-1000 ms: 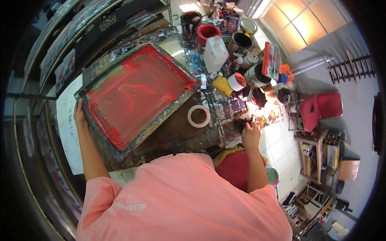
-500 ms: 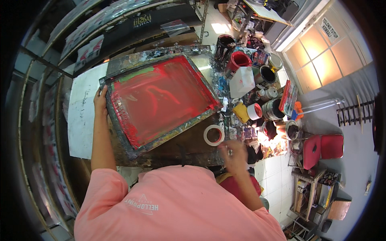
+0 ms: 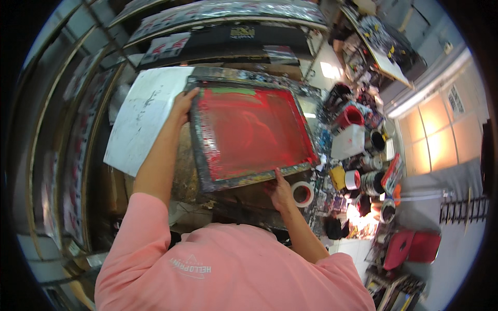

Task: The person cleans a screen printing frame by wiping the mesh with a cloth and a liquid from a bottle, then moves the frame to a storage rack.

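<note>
A screen printing frame [image 3: 249, 137], its mesh smeared with red ink and a green patch at the far edge, is tilted over the worktable. My left hand [image 3: 184, 105] grips its far left corner. At the near edge, toward the right, my right hand [image 3: 280, 192] holds the rim with the thumb on top; the other fingers are partly hidden below it. Just right of that hand, a roll of white tape [image 3: 302, 194] lies on the dark tabletop.
A white board [image 3: 148, 116] lies at the left of the table. Ink pots, including a red tub [image 3: 350, 117], a white container [image 3: 347, 142] and open cans [image 3: 374, 141], crowd the right side. Drying racks [image 3: 244, 44] stand behind and left. A red chair [image 3: 412, 249] is at lower right.
My right hand has come from beside the tape roll to the frame's near edge and taken hold. The frame has turned slightly clockwise, and the whole view has shifted.
</note>
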The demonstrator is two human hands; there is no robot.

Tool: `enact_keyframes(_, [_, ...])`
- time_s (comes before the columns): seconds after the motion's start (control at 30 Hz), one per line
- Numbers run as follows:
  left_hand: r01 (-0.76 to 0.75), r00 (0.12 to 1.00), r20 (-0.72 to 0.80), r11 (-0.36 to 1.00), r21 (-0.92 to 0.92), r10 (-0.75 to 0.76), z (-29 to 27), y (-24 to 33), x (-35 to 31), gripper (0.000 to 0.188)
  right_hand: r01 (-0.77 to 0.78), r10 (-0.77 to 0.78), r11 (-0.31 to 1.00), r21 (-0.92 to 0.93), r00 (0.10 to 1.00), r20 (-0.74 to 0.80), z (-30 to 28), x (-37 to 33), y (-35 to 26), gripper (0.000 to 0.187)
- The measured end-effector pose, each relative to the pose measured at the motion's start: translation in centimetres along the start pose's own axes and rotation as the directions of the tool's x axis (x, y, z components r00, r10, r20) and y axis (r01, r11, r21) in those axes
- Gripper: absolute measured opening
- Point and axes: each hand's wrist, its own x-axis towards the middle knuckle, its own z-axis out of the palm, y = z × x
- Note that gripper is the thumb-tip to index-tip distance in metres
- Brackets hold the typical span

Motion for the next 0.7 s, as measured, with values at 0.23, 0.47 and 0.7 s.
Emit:
enact_keyframes(0.23, [-0.280,0.950,-0.162,0.959,-0.056,0.268,-5.8,0.4,-7.8,0.050,0.084,-0.080,0.986,-0.144,0.996,0.036,3.1,-5.5,-0.8,0.057])
enact_keyframes(0.47, [-0.552,0.765,-0.386,0.834,0.020,0.515,-15.1,1.6,-19.2,0.057,0.315,-0.282,0.946,-0.077,0.916,0.287,10.4,-2.9,-4.3,0.054])
enact_keyframes(0.7, [-0.461,0.688,-0.489,0.843,0.277,0.536,-15.8,-1.9,-32.9,0.075,0.629,-0.490,0.576,-0.522,0.777,0.396,20.2,3.6,-3.3,0.065])
